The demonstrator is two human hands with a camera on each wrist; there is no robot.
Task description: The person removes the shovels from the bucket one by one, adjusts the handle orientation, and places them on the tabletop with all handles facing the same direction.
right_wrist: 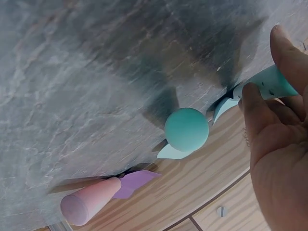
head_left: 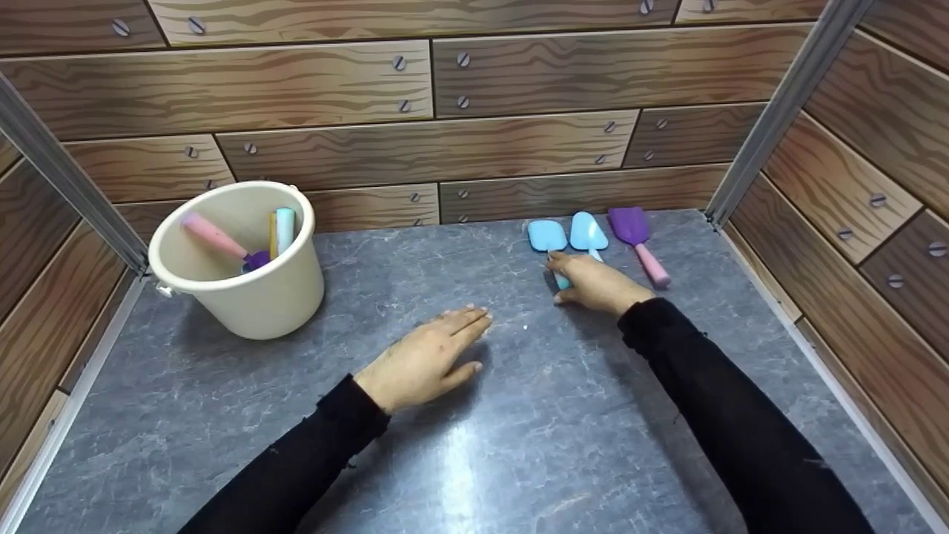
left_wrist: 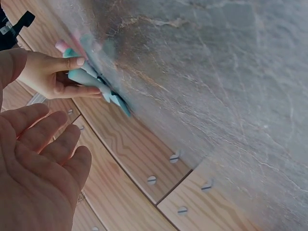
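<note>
My right hand (head_left: 593,284) is at the leftmost toy shovel, which has a light blue square blade (head_left: 547,236) and a teal handle (right_wrist: 262,83). A fingertip meets the handle, while the straight thumb stands apart from the fingers on its other side. Just right lies a second shovel with a pointed blue blade (head_left: 587,231); its round teal handle end (right_wrist: 186,130) faces the right wrist camera. Farther right is a shovel with a purple blade (head_left: 629,225) and a pink handle (head_left: 652,265). My left hand (head_left: 426,360) holds nothing, fingers extended above the grey marbled surface.
A cream bucket (head_left: 285,304) stands at the back left. Inside it are a pink-handled tool (head_left: 215,236), a light blue handle (head_left: 285,228) and a yellow piece (head_left: 273,236). Wood-patterned walls (head_left: 519,141) enclose the surface at the back and both sides.
</note>
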